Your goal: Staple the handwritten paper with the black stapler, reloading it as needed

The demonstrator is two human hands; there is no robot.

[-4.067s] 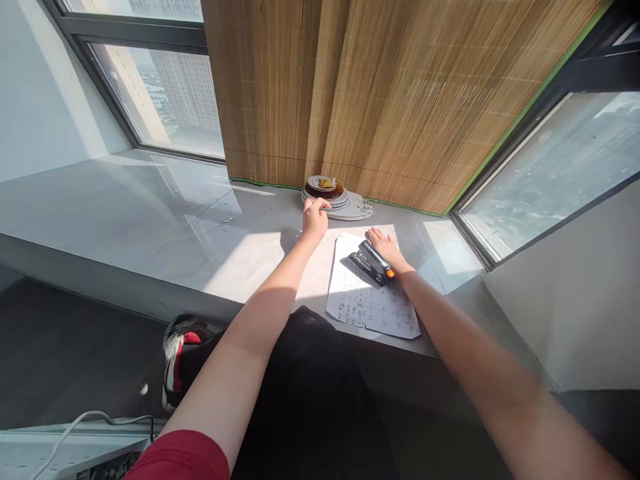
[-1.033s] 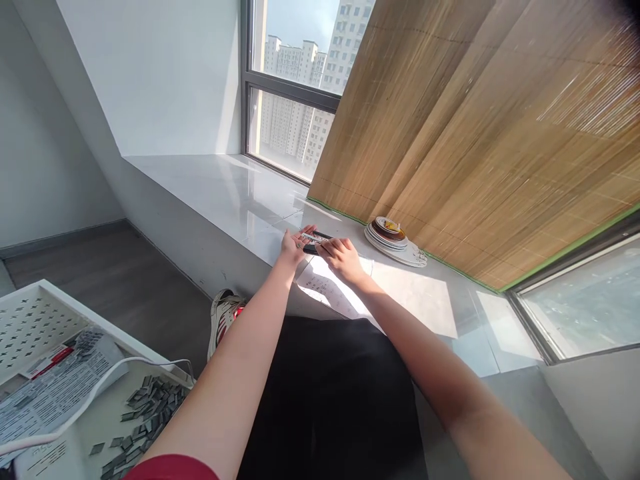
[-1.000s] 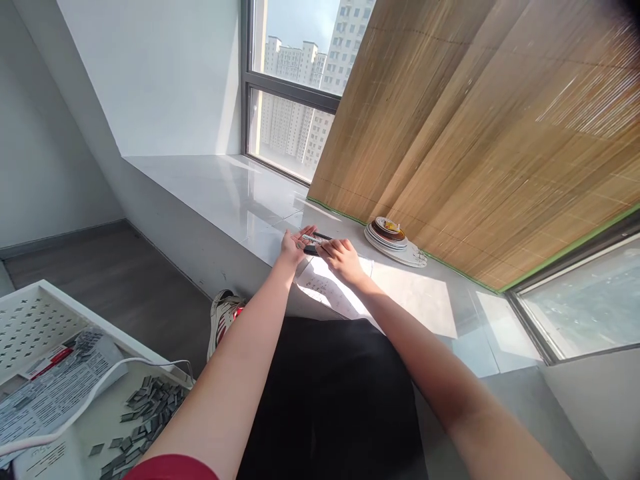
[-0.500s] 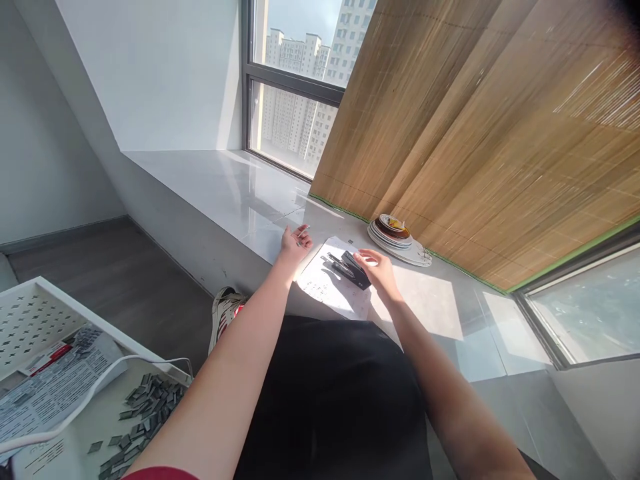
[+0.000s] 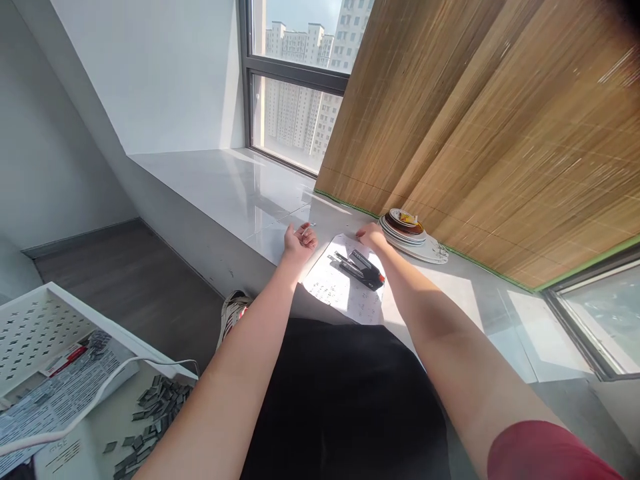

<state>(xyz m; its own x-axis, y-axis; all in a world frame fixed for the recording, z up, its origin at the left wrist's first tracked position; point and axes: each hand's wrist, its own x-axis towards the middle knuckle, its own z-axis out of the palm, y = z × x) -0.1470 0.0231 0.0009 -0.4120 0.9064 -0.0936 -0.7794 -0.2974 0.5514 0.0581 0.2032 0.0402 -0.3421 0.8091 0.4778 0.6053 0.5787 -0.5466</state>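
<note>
A black stapler-like tool [image 5: 367, 270] with a red tip at its right end lies opened on a white sheet of paper [image 5: 345, 297] with small marks. My left hand [image 5: 301, 240] is palm up at the left of the paper, fingers curled round a small, thin whitish item [image 5: 313, 225] too small to name. Beyond the tool, at the paper's far edge, my right hand [image 5: 370, 235] reaches down with its fingers bent; whatever is under the fingertips is hidden.
Stacked plates [image 5: 407, 233] stand right of my right hand, by a bamboo blind [image 5: 425, 113]. At lower left, a white basket [image 5: 55, 293] stands near many small grey pieces [image 5: 163, 400] and a white cable [image 5: 100, 393]. A shoe [image 5: 233, 313] shows below the ledge.
My right hand has moved from the black tool to the far edge of the paper, leaving the tool's red end uncovered. My left hand keeps its curled pose. The view has shifted slightly.
</note>
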